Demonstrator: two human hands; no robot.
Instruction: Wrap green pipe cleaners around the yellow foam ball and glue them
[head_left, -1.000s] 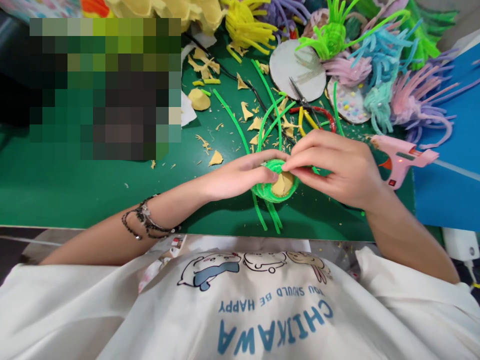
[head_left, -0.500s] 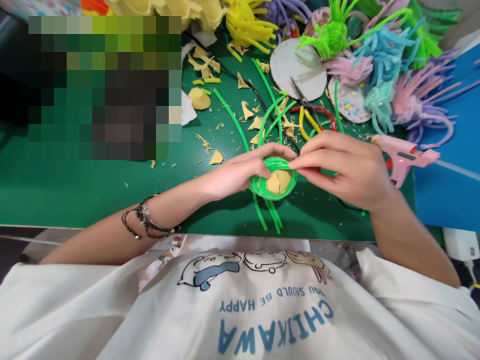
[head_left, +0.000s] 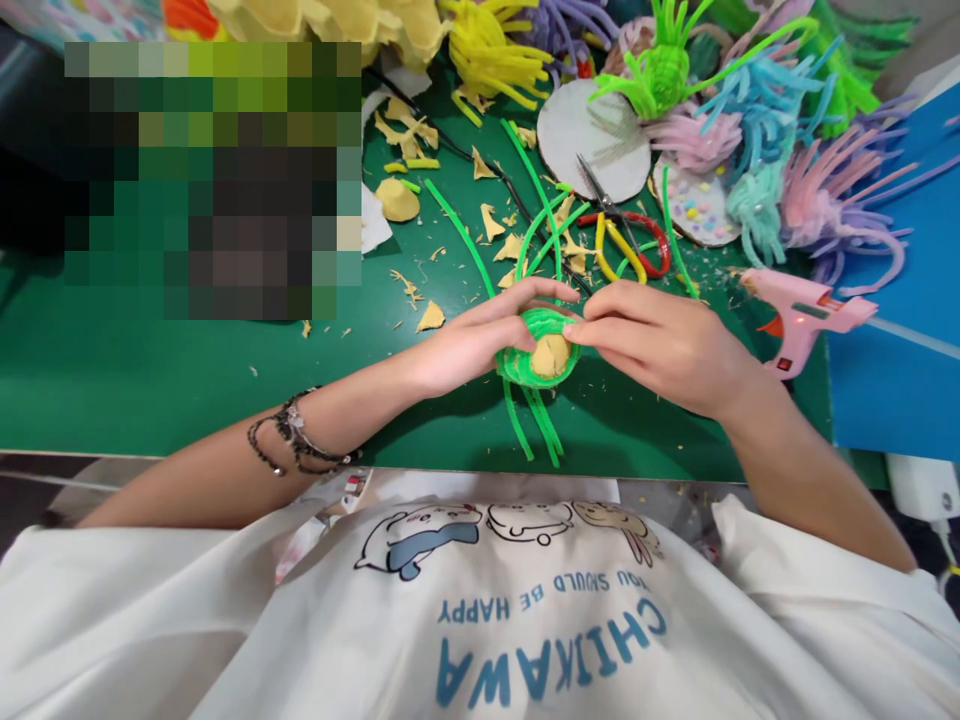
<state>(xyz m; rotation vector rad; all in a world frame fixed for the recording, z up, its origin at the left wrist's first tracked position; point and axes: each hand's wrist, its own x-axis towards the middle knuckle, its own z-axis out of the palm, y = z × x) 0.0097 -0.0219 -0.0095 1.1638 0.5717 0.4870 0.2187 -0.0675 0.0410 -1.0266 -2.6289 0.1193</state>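
My left hand (head_left: 480, 345) is closed around the left side of a round piece wound from green pipe cleaner (head_left: 529, 372), its thumb pressing on the inner coils. A pale yellow, cardboard-like cup (head_left: 551, 355) shows in the middle of the coils. From the right, my right hand (head_left: 664, 340) pinches at the upper right rim of the green coil, thumb and forefinger together; the strand between them is mostly hidden. Loose green pipe cleaners (head_left: 459, 222) lie on the table beyond the hands. Other green ends (head_left: 541, 430) stick out below the coil.
Scissors (head_left: 619, 230) with red and yellow handles lie past my right hand. A pink glue gun (head_left: 806, 315) is at the right. Yellow scraps (head_left: 431, 317) litter the green table (head_left: 360, 330). Pipe-cleaner bundles (head_left: 772, 110), a white disc (head_left: 592, 140) and an egg carton (head_left: 337, 30) stand behind.
My right hand has moved left and slightly down along the coil's rim, uncovering more of the scissors and glue gun. The coil has shifted slightly left and up.
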